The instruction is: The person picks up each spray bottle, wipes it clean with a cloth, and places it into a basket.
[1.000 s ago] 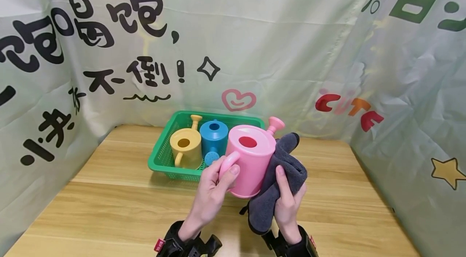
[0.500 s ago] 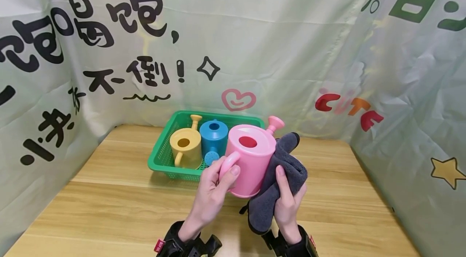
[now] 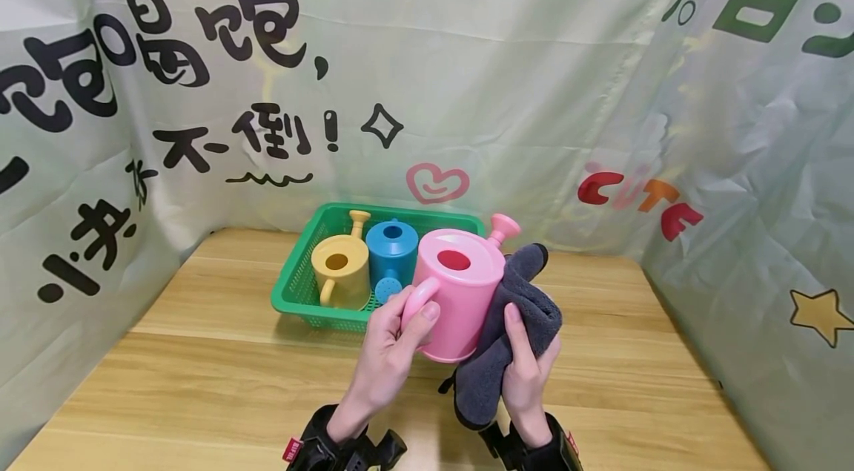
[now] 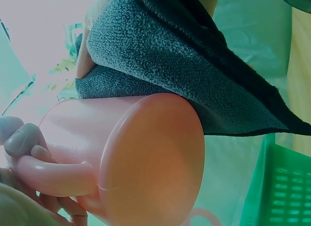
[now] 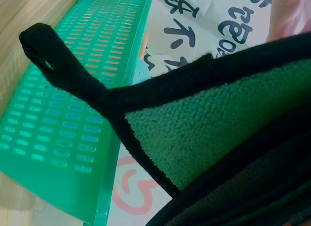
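A pink watering can (image 3: 457, 308) is held up in front of the basket, its spout pointing to the back right. My left hand (image 3: 390, 352) grips its handle, with the thumb over the near side. In my right hand (image 3: 527, 374) is a bunched dark grey towel (image 3: 490, 367), laid against the can's right side. The left wrist view shows the towel (image 4: 146, 51) along the side of the can (image 4: 150, 158) and the can's round base. In the right wrist view the towel (image 5: 194, 133) with its black edging and hanging loop covers much of the frame.
Behind the hands a green basket (image 3: 288, 300) stands on the wooden table (image 3: 200, 382). In it are a yellow watering can (image 3: 343, 278) and a blue watering can (image 3: 392, 252). A printed cloth backdrop (image 3: 534, 85) rises around the table's back and sides.
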The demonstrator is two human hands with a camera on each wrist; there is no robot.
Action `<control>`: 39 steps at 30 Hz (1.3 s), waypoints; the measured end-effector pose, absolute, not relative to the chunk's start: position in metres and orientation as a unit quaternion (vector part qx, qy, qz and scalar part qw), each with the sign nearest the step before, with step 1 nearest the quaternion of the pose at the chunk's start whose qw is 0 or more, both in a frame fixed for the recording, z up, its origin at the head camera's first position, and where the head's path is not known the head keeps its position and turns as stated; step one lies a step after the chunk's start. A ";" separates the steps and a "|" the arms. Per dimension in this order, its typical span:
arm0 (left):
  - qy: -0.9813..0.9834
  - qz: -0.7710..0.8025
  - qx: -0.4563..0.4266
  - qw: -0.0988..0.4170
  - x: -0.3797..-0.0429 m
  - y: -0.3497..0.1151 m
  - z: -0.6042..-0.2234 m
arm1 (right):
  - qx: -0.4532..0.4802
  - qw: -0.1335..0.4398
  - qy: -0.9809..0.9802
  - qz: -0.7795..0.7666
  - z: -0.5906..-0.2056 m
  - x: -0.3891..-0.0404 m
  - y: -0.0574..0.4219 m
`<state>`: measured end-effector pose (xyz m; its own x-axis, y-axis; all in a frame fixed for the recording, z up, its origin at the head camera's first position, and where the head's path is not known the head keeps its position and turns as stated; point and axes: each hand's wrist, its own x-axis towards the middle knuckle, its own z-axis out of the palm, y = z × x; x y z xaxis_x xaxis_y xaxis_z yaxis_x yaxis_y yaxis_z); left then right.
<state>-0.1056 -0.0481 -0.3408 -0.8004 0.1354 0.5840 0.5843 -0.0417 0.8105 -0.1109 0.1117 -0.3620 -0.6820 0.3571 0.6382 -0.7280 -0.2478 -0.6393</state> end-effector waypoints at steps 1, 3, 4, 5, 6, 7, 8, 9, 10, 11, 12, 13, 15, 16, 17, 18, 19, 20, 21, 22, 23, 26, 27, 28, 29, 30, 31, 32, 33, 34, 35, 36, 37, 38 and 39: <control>-0.672 -0.670 -0.268 0.168 -0.106 -0.048 -0.341 | 0.184 0.353 -0.502 0.767 -0.362 -0.111 0.112; -0.672 -0.670 -0.267 0.168 -0.106 -0.048 -0.341 | 0.183 0.353 -0.504 0.767 -0.362 -0.111 0.112; -0.672 -0.669 -0.267 0.168 -0.106 -0.048 -0.341 | 0.182 0.353 -0.505 0.766 -0.362 -0.111 0.112; -0.672 -0.669 -0.267 0.168 -0.106 -0.048 -0.341 | 0.182 0.353 -0.506 0.765 -0.362 -0.111 0.112; -0.672 -0.669 -0.267 0.169 -0.106 -0.048 -0.341 | 0.182 0.353 -0.506 0.765 -0.362 -0.111 0.112; -0.673 -0.669 -0.267 0.169 -0.106 -0.048 -0.341 | 0.182 0.352 -0.506 0.766 -0.362 -0.111 0.112; -0.673 -0.669 -0.267 0.169 -0.106 -0.048 -0.341 | 0.181 0.351 -0.505 0.767 -0.362 -0.111 0.112; -0.673 -0.669 -0.266 0.169 -0.106 -0.048 -0.342 | 0.180 0.352 -0.505 0.768 -0.362 -0.111 0.112; -0.673 -0.669 -0.265 0.169 -0.105 -0.048 -0.342 | 0.180 0.351 -0.505 0.768 -0.362 -0.111 0.112; -0.674 -0.669 -0.265 0.168 -0.105 -0.048 -0.341 | 0.180 0.351 -0.505 0.768 -0.362 -0.111 0.112; -0.673 -0.670 -0.265 0.168 -0.105 -0.048 -0.341 | 0.180 0.352 -0.506 0.767 -0.362 -0.111 0.112; -0.672 -0.670 -0.265 0.168 -0.105 -0.049 -0.341 | 0.180 0.352 -0.507 0.766 -0.362 -0.111 0.112; -0.670 -0.672 -0.266 0.167 -0.105 -0.049 -0.341 | 0.180 0.353 -0.508 0.765 -0.362 -0.111 0.112; -0.669 -0.673 -0.267 0.167 -0.105 -0.049 -0.341 | 0.181 0.354 -0.509 0.764 -0.361 -0.111 0.112; -0.667 -0.674 -0.268 0.166 -0.105 -0.049 -0.341 | 0.182 0.355 -0.511 0.762 -0.361 -0.111 0.112; -0.666 -0.675 -0.269 0.166 -0.105 -0.048 -0.342 | 0.182 0.355 -0.511 0.761 -0.361 -0.111 0.112; -0.665 -0.676 -0.270 0.166 -0.105 -0.048 -0.342 | 0.183 0.355 -0.512 0.761 -0.361 -0.111 0.111; -0.664 -0.677 -0.271 0.165 -0.105 -0.048 -0.342 | 0.183 0.356 -0.512 0.760 -0.361 -0.111 0.111; -0.663 -0.678 -0.271 0.165 -0.105 -0.047 -0.342 | 0.184 0.357 -0.513 0.758 -0.361 -0.111 0.111; -0.665 -0.677 -0.269 0.166 -0.105 -0.047 -0.342 | 0.184 0.358 -0.514 0.757 -0.360 -0.112 0.111; -0.666 -0.675 -0.268 0.168 -0.105 -0.046 -0.342 | 0.185 0.358 -0.515 0.757 -0.360 -0.112 0.111; -0.681 -0.661 -0.258 0.183 -0.104 -0.044 -0.342 | 0.187 0.360 -0.515 0.755 -0.360 -0.112 0.110; -0.688 -0.654 -0.252 0.188 -0.104 -0.043 -0.342 | 0.186 0.359 -0.515 0.756 -0.360 -0.112 0.110; -0.694 -0.648 -0.248 0.194 -0.104 -0.043 -0.342 | 0.184 0.357 -0.515 0.757 -0.360 -0.111 0.110; -0.700 -0.642 -0.243 0.198 -0.104 -0.043 -0.342 | 0.184 0.354 -0.516 0.758 -0.360 -0.111 0.110; -0.704 -0.636 -0.241 0.203 -0.104 -0.043 -0.342 | 0.183 0.351 -0.516 0.760 -0.360 -0.111 0.110; -0.707 -0.634 -0.239 0.205 -0.104 -0.043 -0.342 | 0.181 0.346 -0.516 0.762 -0.360 -0.110 0.110; -0.709 -0.630 -0.239 0.209 -0.104 -0.043 -0.343 | 0.178 0.342 -0.516 0.765 -0.360 -0.110 0.109; -0.709 -0.629 -0.239 0.209 -0.105 -0.043 -0.343 | 0.176 0.338 -0.517 0.767 -0.360 -0.110 0.109; -0.710 -0.629 -0.238 0.210 -0.105 -0.042 -0.344 | 0.175 0.337 -0.518 0.767 -0.360 -0.110 0.109; -0.711 -0.627 -0.237 0.212 -0.106 -0.042 -0.344 | 0.175 0.336 -0.518 0.767 -0.360 -0.110 0.109; -0.712 -0.625 -0.238 0.215 -0.106 -0.042 -0.345 | 0.174 0.336 -0.519 0.766 -0.361 -0.110 0.109; -0.713 -0.622 -0.238 0.218 -0.107 -0.042 -0.345 | 0.175 0.338 -0.521 0.764 -0.361 -0.110 0.109; -0.715 -0.620 -0.236 0.221 -0.107 -0.041 -0.346 | 0.177 0.343 -0.524 0.759 -0.361 -0.110 0.109; -0.719 -0.616 -0.232 0.225 -0.107 -0.040 -0.347 | 0.180 0.347 -0.526 0.755 -0.362 -0.110 0.109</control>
<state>-0.1070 -0.0402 -0.3466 -0.7913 0.0565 0.6089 0.6103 0.1343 0.7807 -0.1103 0.1090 -0.3617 -0.6938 0.3348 0.6376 -0.7140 -0.2048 -0.6695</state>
